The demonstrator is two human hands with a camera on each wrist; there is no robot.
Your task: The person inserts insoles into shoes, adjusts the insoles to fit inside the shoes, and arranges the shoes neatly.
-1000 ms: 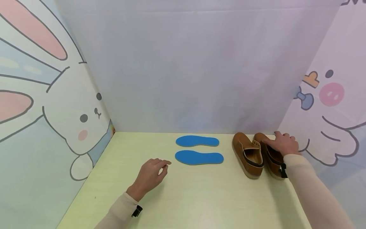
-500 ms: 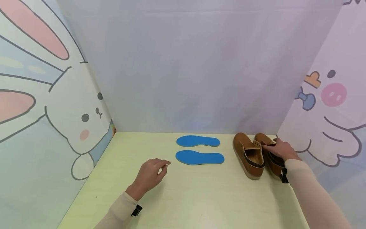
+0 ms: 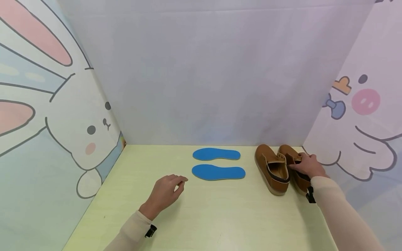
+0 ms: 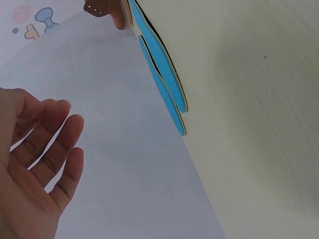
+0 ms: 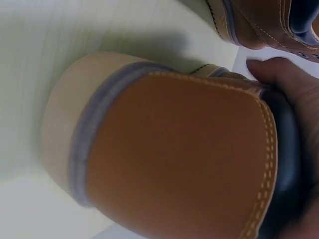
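Two brown lace-up shoes stand side by side at the right of the table, toes toward the back wall. My right hand (image 3: 309,165) grips the right shoe (image 5: 179,154) at its opening, thumb along the collar and fingers over the top. Much of that opening is hidden under the hand. The left shoe (image 3: 274,170) stands right beside it, its dark-lined opening showing. My left hand (image 3: 166,191) hovers over the table with loosely bent fingers and nothing in it. Nearest to it lies the front blue insole (image 3: 218,172), with the back blue insole (image 3: 216,153) parallel behind it.
A pale grey wall (image 3: 201,76) rises behind the light yellow table (image 3: 220,216). Side panels carry a cartoon rabbit (image 3: 78,132) at left and a white cartoon figure (image 3: 351,139) at right. Both sleeves wear black clips.
My right hand has lowered onto the right shoe's opening, and its spread fingers have drawn in round it. The left hand, the insoles and the shoes stay put.
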